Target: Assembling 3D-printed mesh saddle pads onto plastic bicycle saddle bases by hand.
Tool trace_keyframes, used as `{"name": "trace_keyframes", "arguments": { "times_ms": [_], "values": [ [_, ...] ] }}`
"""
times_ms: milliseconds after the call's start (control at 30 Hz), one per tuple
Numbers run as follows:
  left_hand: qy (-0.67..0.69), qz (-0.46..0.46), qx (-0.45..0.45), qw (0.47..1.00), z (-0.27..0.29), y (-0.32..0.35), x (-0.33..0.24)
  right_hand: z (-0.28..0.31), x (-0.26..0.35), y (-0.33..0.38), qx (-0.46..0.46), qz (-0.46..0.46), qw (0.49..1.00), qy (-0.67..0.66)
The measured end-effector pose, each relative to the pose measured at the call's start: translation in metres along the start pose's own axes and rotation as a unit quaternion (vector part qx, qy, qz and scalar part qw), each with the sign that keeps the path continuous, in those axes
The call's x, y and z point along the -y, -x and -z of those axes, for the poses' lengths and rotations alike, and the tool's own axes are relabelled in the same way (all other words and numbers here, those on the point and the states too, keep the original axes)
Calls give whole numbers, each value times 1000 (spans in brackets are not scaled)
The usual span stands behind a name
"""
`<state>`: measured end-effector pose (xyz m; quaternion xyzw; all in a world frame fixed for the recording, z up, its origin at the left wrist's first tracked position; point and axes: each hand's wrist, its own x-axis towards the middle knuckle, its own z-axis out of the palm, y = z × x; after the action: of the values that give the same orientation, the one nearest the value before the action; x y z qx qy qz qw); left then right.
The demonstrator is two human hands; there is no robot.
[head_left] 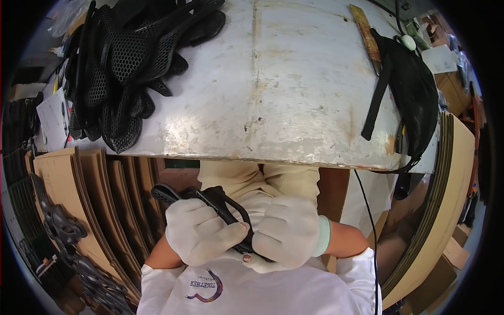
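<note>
Close to my body, in front of the white shirt, both gloved hands grip one black moulded part [224, 209]. A rounded perforated end of it sticks out to the left, and a curved black strip arches between the hands. My left hand [199, 231] is closed round its left portion, thumb pressed along it. My right hand [286, 231] closes on the right side, its thumb below. Both gloves are white, with bare thumb tips. The palms and fingers hide much of the part.
A heap of black honeycomb-mesh parts [128, 60] lies on the worn metal table [294, 94] at the left. A black mesh bag with a strap [412, 100] and a rusty flat strip [365, 34] lie at the right. Cardboard sheets [60, 184] stand at both sides; a black cable [370, 210] hangs at right.
</note>
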<state>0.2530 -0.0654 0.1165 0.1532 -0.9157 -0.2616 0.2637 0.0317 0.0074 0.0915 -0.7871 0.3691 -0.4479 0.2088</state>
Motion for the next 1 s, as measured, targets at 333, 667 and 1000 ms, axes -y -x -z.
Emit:
{"name": "trace_keyframes", "arguments": {
  "times_ms": [333, 667, 1000],
  "values": [
    [-85, -6, 20, 996, -1, -1, -6, 10, 4, -3, 45, -86, 995, 17],
    [-72, 171, -373, 909, 42, 47, 13, 37, -17, 25, 19, -23, 999, -23],
    [256, 243, -147, 924, 37, 35, 5, 32, -38, 51, -86, -91, 959, -255]
  ]
}}
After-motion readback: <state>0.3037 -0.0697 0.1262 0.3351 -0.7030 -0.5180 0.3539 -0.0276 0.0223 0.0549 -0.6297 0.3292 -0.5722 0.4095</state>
